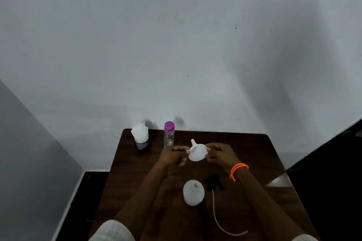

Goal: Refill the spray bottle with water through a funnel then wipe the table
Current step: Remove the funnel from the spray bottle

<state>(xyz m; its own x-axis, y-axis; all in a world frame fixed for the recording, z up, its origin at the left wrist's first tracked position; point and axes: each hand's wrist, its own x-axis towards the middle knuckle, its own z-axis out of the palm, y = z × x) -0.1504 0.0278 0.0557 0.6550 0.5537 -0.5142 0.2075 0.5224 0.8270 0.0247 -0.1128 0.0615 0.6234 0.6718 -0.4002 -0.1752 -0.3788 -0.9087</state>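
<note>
Readable text: none anywhere in view.
Bottle (pixel 169 137): clear with a purple cap, no label legible.
Holder (pixel 142 143): dark, filled with white tissues, front too blurred and small to read.
Spray bottle (pixel 193 192): white, plain surface, no print visible.
Funnel (pixel 196 152): white, unmarked.
Wall (pixel 176 45): bare, no signs.

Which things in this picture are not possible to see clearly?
Head view only:
- Water level in the purple-capped bottle: too small to tell.
- Inside of the open spray bottle: frosted wall hides it.
- Black spray head: dark against the dark table, shape unclear.
- How the left hand and right hand fingers hold the funnel: blurred.
</note>
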